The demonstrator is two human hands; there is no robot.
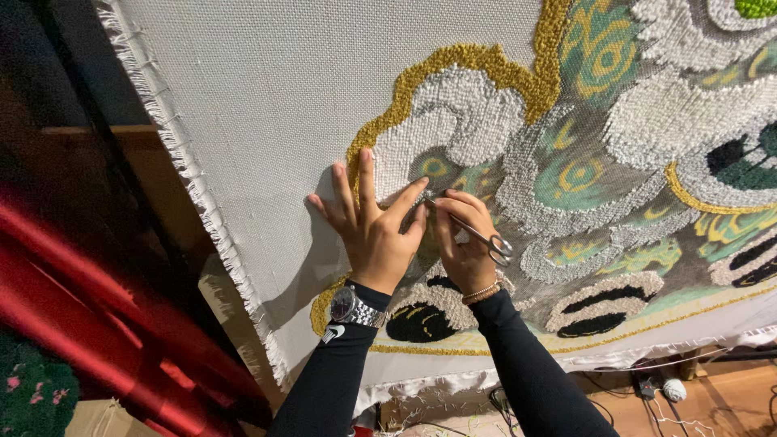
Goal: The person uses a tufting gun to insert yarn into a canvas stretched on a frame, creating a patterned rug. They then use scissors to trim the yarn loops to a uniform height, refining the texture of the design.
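Note:
A large tufted rug [518,154] with white, gold, green and black pile hangs on pale backing cloth [267,89]. My left hand [368,226] lies flat on it with fingers spread, at the edge of a white patch bordered in gold. A metal watch [354,309] is on that wrist. My right hand [463,239] is shut on small metal scissors [473,231], whose tips point at the pile beside my left index finger. A beaded bracelet [481,292] circles the right wrist.
The cloth's frayed edge [202,202] runs down the left side. Red shiny bars [89,316] and a dark frame stand at left. Below the rug are a wooden floor, cables [639,380] and a white yarn ball [673,390].

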